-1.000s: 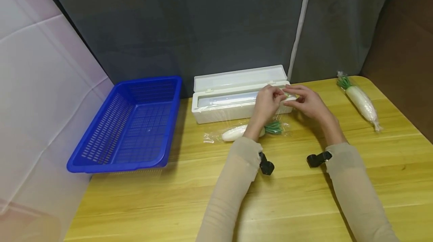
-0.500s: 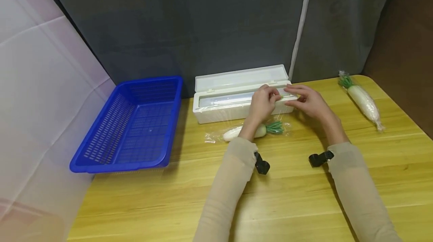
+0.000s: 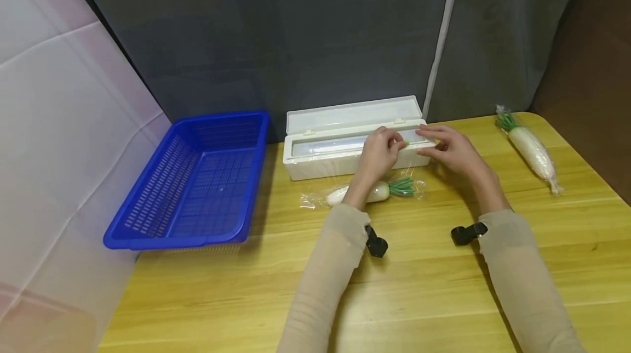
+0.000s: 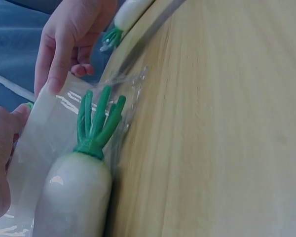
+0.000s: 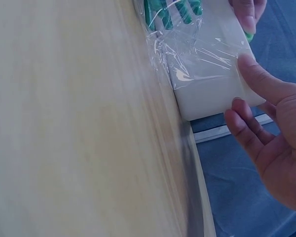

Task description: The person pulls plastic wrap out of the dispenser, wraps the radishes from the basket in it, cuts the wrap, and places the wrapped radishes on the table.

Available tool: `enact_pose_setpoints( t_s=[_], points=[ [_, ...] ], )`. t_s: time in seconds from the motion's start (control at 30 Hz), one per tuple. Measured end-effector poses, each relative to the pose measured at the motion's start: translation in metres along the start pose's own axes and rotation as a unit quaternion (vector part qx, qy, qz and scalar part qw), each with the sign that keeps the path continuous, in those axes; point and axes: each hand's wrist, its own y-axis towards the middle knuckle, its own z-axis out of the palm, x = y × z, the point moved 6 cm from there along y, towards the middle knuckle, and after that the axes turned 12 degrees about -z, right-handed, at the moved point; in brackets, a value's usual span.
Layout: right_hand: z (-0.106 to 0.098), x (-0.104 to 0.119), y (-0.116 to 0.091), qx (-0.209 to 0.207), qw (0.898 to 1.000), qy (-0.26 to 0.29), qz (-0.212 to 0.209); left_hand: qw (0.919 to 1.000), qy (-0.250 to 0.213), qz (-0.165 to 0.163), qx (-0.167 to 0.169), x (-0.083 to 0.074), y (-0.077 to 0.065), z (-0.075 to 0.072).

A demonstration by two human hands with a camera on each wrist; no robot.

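Observation:
A white cling film dispenser (image 3: 322,167) lies at the back of the table with its lid raised. My left hand (image 3: 378,154) is over its front edge and pinches the small green slide cutter (image 3: 406,142). At the dispenser's right end, my right hand (image 3: 452,150) grips the corner; in the right wrist view its thumb (image 5: 260,79) presses on the edge. Clear cling film (image 3: 310,200) hangs down the front onto the table. On that film lies a white radish (image 4: 75,190) with green stalks, partly hidden by my left wrist in the head view.
A blue plastic basket (image 3: 245,194) stands at the left of the table. At the far right lies another white radish (image 3: 534,153), wrapped in film. A dark grey cloth (image 3: 296,29) hangs behind the table.
My left hand has slid leftward along the dispenser's front edge with the green cutter. My right hand keeps its place at the right end. The head view has shifted slightly.

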Motion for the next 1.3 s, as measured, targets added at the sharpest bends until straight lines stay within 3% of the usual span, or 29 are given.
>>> enact_pose_setpoints(
  t_s=[0.37, 0.53, 0.9, 1.3],
  points=[
    [0.000, 0.002, 0.002, 0.003, 1.000, -0.001, 0.001, 0.9996, 0.000, 0.025, -0.013, 0.007, -0.006, -0.010],
    [0.001, 0.001, 0.002, 0.002, 1.000, 0.002, -0.001, 0.9994, 0.006, 0.034, 0.000, 0.009, -0.006, -0.013],
    [0.001, 0.001, 0.002, 0.007, 1.000, -0.001, 0.003, 0.9991, -0.033, 0.026, 0.011, 0.027, -0.009, -0.027],
    [-0.001, 0.000, -0.002, 0.004, 1.000, 0.005, 0.008, 0.9993, -0.034, 0.016, -0.001, 0.041, -0.017, -0.040]
  ],
)
